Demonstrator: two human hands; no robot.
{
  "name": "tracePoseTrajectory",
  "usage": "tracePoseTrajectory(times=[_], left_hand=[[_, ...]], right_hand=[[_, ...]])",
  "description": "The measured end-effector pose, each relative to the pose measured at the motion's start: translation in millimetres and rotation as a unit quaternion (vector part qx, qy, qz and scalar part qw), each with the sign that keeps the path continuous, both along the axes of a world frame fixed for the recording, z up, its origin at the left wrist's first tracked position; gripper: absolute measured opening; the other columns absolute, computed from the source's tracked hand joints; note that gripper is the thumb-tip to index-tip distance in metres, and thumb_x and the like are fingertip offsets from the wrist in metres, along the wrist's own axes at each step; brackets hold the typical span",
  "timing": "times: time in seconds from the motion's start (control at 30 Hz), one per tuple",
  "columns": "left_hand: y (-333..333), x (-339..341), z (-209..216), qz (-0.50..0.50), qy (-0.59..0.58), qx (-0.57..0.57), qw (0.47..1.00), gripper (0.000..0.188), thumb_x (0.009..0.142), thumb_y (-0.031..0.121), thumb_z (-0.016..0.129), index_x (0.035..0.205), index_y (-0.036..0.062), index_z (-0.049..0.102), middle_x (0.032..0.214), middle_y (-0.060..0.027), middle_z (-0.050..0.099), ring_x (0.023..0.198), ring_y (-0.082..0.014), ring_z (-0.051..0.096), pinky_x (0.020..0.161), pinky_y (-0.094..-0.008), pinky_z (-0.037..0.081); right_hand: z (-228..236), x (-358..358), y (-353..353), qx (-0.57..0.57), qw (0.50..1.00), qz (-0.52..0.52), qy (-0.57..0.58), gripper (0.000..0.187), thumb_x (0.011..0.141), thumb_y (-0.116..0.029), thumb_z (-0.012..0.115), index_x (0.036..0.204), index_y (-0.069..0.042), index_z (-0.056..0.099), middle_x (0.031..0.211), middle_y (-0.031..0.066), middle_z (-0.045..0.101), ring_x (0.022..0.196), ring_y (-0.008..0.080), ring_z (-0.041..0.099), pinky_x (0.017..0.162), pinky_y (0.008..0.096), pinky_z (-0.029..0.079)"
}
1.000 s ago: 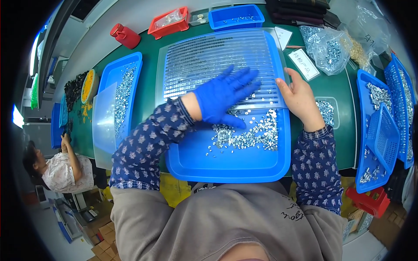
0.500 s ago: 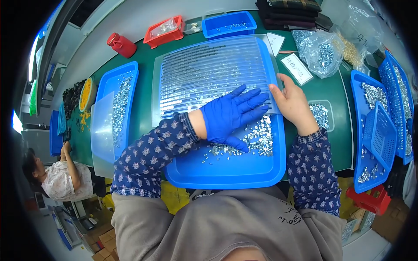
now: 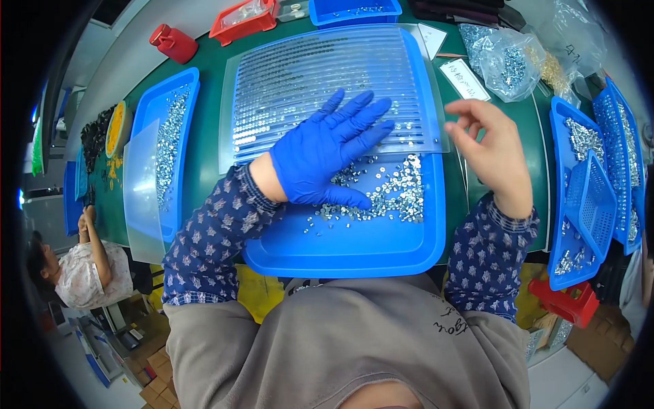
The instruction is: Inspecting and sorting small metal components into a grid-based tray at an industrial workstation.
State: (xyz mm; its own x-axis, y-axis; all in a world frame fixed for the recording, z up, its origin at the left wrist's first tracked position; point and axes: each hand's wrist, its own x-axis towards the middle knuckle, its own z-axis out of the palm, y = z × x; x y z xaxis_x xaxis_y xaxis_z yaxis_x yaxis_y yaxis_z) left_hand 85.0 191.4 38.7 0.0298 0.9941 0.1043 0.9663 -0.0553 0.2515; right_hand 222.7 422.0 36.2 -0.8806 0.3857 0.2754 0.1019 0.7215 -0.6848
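My left hand (image 3: 334,150), in a blue glove, is spread flat with its fingers over the lower part of a clear ridged plastic sheet (image 3: 402,88). Rows of small shiny metal pieces sit in the sheet's grooves. The sheet lies across a blue tray (image 3: 340,255), where many loose metal pieces (image 3: 405,191), perhaps nuts, are scattered below its near edge. My bare right hand (image 3: 494,146) hovers just right of the sheet, apart from it, fingers loosely curved and holding nothing that I can see.
A blue tray of metal pieces (image 3: 191,88) stands at left, with a clear sheet (image 3: 142,198) leaning over it. Further blue trays (image 3: 562,225) and a blue basket (image 3: 591,198) are at right. A red flask (image 3: 174,44), a red bin (image 3: 225,31) and filled plastic bags (image 3: 507,65) sit behind. Another person (image 3: 88,273) works at far left.
My right hand has let go of the sheet's right edge and drawn away to the right. My gloved left hand has slid left over the sheet. The whole view has shifted slightly.
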Motion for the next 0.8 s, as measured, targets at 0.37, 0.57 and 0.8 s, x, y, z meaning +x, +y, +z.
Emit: tracePoseTrajectory(times=[0.37,0.57,0.8], left_hand=[[-19.6,8.3,1.0,0.114,-0.025,0.055,0.992,0.091,0.073,0.053,0.065,0.142,0.0070,0.027,0.146,-0.0194,0.025,0.134,-0.0423,0.023,0.109,-0.0525,0.016],[-24.2,9.3,-6.7,0.118,-0.035,0.034,0.992,0.092,0.073,0.053,0.065,0.142,0.0069,0.026,0.146,-0.0206,0.024,0.134,-0.0426,0.023,0.109,-0.0527,0.017],[-24.1,9.9,-7.2,0.121,-0.053,0.039,0.990,0.091,0.074,0.052,0.065,0.142,0.0056,0.028,0.147,-0.0201,0.024,0.136,-0.0400,0.022,0.109,-0.0519,0.015]], right_hand=[[-1.3,-1.3,-12.1,0.026,0.991,0.114,-0.062,0.008,0.071,-0.003,0.066,0.078,-0.001,0.063,0.071,0.0074,0.055,0.062,0.0166,0.054,0.055,0.0284,0.042],[2.2,-2.3,-18.3,0.032,0.992,0.115,-0.049,0.010,0.071,-0.004,0.066,0.080,-0.002,0.064,0.069,0.0078,0.055,0.062,0.0170,0.054,0.054,0.0284,0.043],[-2.7,-2.9,-19.1,0.032,0.987,0.153,-0.032,0.013,0.072,-0.003,0.064,0.084,-0.003,0.067,0.070,0.0083,0.057,0.065,0.0207,0.056,0.058,0.0319,0.045]])
